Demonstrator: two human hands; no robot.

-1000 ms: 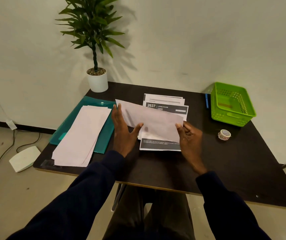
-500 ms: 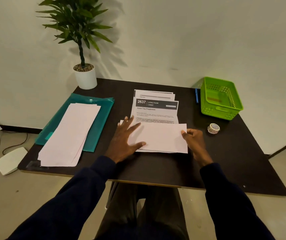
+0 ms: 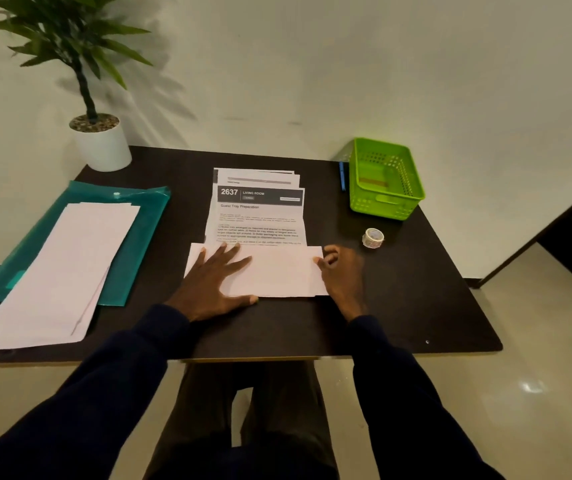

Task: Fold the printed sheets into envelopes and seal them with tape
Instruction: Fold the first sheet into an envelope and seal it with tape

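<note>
Head view: the folded sheet (image 3: 281,271) you held raised a second ago now lies flat over the printed stack (image 3: 260,216)'s near end; your left hand (image 3: 215,282) presses it, fingers straight; your right hand (image 3: 341,275) pinches its right edge; crease next, tape roll (image 3: 372,238) untouched.

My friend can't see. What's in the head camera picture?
A left hand presses flat on a white paper on a dark table, while the right hand grips its right edge. Printed pages lie behind it, a tape roll and green basket to the right.
</note>
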